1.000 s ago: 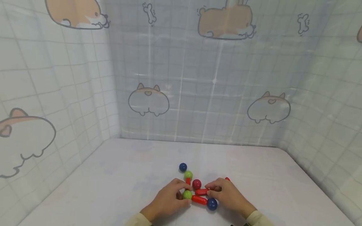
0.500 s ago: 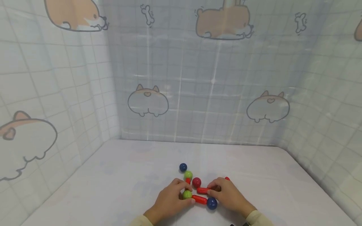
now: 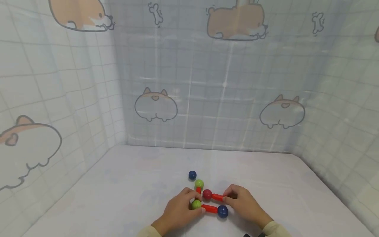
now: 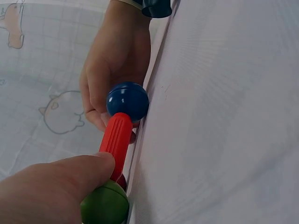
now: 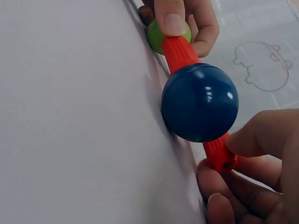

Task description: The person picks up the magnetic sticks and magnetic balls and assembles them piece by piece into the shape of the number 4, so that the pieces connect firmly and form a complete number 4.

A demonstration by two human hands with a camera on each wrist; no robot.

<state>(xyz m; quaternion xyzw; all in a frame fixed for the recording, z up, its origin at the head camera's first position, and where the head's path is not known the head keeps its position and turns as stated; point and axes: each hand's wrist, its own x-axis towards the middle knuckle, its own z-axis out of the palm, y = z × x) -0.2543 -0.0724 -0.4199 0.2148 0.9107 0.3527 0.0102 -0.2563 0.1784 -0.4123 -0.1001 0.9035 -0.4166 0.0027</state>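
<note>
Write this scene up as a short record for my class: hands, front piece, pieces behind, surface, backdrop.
Left hand: grips the near green ball
Right hand: pinches the held red rod, whose other end is at the red ball
Front piece: front red rod, between near green ball and near blue ball
Behind: far green ball with back red rod; far blue ball farthest back
Surface: pale
Backdrop: gridded, with cartoon dogs

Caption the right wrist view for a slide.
Right hand pinches a red rod behind a blue ball; a second red rod runs toward a green ball in the left hand.
</note>
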